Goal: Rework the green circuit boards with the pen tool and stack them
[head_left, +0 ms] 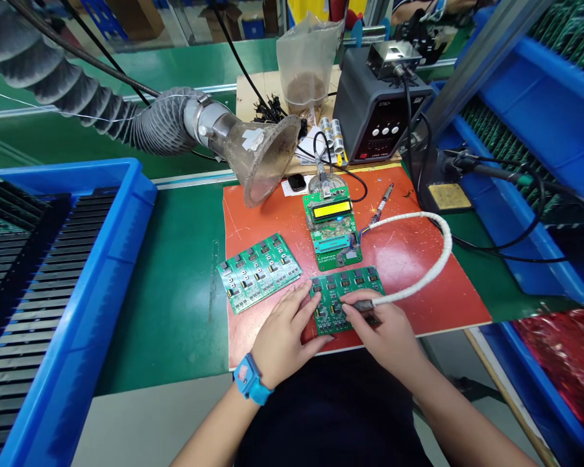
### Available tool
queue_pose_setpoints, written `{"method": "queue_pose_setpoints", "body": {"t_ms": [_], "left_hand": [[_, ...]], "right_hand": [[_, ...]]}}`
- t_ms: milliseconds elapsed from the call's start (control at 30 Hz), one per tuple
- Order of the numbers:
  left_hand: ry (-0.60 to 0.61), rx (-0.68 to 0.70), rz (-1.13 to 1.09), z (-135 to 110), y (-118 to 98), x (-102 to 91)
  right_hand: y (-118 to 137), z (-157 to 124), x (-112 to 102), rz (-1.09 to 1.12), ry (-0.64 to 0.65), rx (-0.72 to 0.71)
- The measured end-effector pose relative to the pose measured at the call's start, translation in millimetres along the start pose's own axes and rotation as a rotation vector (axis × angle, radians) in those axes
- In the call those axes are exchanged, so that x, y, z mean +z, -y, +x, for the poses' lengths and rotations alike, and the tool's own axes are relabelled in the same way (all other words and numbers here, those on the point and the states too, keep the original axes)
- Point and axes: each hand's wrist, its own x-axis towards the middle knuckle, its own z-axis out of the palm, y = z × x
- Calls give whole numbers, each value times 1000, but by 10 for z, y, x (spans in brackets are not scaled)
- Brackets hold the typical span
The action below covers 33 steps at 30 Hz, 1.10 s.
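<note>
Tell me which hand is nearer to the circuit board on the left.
Left. The left hand is by the near right corner of the left circuit board, touching the other board; the right hand is farther right, pinching the end of the white cable.

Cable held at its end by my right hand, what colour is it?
The cable is whitish, showing best in the head view.

Circuit boards (331, 295) on red mat (394, 256)
</note>
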Motion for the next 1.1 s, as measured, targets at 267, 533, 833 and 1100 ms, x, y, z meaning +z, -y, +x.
{"method": "queue_pose_setpoints", "body": {"t_ms": [267,533,833,1100], "left_hand": [[1,-6,-11,0,-1,-3],[5,3,7,-2,-3,-3],[10,3,0,2,-3,-10],[7,-4,-5,2,-4,-7]], "right_hand": [[-21,8,6,7,-2,-1],[-21,3,6,29,0,19],[-2,13,3,21,2,30],[-1,11,5,18,7,27]]}}
